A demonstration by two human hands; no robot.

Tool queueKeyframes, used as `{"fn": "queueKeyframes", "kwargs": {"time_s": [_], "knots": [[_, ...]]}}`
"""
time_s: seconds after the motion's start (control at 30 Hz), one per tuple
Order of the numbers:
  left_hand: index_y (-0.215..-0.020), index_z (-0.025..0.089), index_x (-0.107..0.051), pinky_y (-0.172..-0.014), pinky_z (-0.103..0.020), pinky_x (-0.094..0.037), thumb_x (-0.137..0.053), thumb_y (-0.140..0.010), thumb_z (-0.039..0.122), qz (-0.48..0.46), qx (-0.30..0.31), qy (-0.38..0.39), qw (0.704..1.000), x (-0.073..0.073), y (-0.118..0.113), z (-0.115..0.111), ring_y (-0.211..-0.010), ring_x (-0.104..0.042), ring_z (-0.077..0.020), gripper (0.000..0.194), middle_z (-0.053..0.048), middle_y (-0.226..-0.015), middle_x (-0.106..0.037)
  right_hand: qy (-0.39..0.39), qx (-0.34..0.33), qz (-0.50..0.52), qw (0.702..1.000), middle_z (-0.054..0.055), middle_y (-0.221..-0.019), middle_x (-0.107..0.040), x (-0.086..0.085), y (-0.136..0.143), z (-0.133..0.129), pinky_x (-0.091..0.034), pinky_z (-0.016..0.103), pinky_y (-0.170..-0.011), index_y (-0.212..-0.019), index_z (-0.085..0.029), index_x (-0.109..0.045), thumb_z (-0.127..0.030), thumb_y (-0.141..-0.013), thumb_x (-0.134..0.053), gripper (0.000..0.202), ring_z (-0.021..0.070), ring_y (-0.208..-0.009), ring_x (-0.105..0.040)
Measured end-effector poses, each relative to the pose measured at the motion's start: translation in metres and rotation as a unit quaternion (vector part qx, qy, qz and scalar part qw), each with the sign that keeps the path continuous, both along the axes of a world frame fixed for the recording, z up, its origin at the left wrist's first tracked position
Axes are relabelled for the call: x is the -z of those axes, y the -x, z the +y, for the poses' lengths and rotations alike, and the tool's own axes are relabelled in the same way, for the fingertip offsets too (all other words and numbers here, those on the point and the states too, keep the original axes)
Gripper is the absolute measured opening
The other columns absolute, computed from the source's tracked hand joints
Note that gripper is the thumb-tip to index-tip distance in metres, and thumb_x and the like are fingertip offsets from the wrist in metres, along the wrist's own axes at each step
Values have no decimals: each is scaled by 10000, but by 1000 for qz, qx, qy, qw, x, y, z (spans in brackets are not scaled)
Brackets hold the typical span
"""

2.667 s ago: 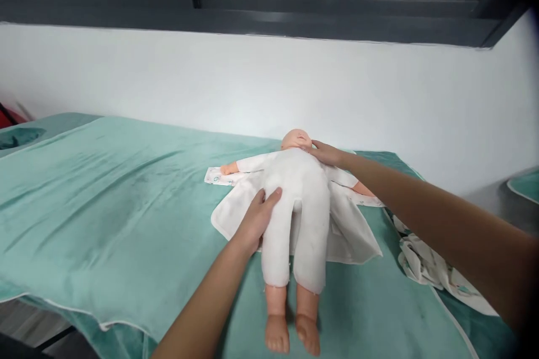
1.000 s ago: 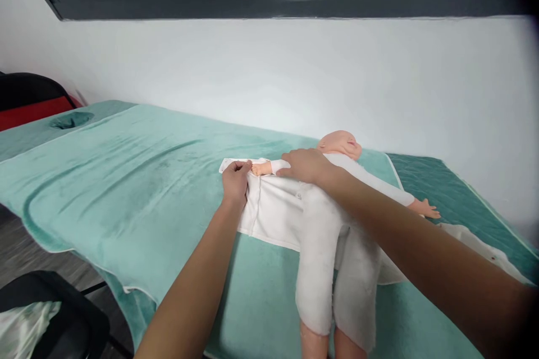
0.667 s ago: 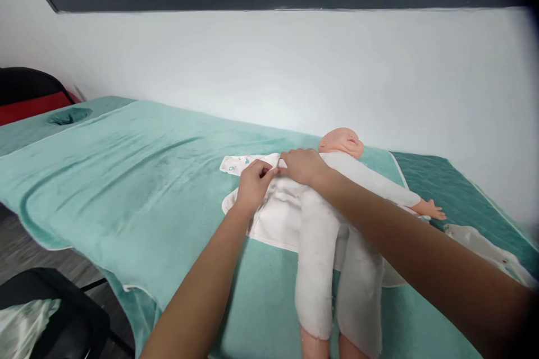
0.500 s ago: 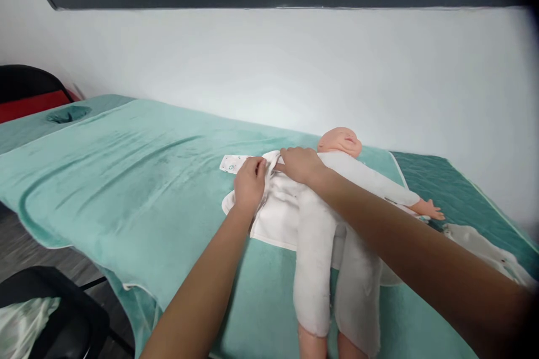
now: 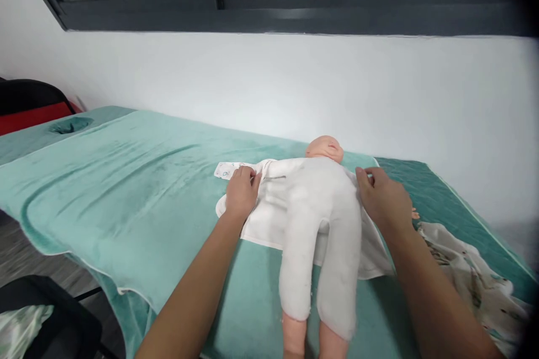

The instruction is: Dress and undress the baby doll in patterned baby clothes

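A baby doll [image 5: 322, 196] with a white cloth body and a pinkish head lies on its back, its legs toward me. Under it is spread a white garment [image 5: 269, 216], with one sleeve around the doll's arm on the left and a patterned cuff [image 5: 226, 170] at its end. My left hand [image 5: 243, 190] is closed on that sleeve near the cuff. On the doll's other side, my right hand [image 5: 381, 193] pinches the garment's edge beside the doll's shoulder. Part of the doll's small hand [image 5: 415, 213] shows behind my right wrist.
A green sheet [image 5: 126, 190] covers the bed, which stands against a white wall under a window. Patterned fabric [image 5: 475, 280] lies at the right. A black chair [image 5: 63, 314] holding some cloth stands at the lower left; a red and black chair [image 5: 33, 106] is farther back.
My right hand has moved from the garment beside my left hand across the doll to its right side. My left hand stays at the sleeve. The view has tilted up slightly.
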State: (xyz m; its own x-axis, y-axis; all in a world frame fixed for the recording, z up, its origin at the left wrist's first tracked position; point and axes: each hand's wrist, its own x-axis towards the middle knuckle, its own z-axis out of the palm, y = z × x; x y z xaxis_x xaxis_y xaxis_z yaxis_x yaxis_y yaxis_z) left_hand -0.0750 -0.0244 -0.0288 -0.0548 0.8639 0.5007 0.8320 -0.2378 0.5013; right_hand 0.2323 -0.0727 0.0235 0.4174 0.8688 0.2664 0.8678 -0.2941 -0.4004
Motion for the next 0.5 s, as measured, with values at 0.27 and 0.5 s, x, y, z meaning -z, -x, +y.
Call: {"fn": "queueKeyframes", "kwargs": {"time_s": [0.27,0.5], "knots": [[-830,224,-505,-777,-275,-417,-520,-906,379,-204,91,47,974,-21,-19,-9,-821,-569,-159,174,-8,-897,-641,-22,-50,98,994,121,-912,-733,22,-6,-9,-430,382,-751,-1200,-256,-625,-596,-956,-278,543,322,-907,-660],[-822,221,-479,-712,-254,-388,-502,-920,418,-211,139,118,960,-54,-46,-8,-765,-509,-132,221,27,-830,-574,-129,-146,312,930,80,-1046,-723,29,5,-11,-448,362,-839,-1194,-233,-637,-664,-898,-425,564,255,-949,-638]]}}
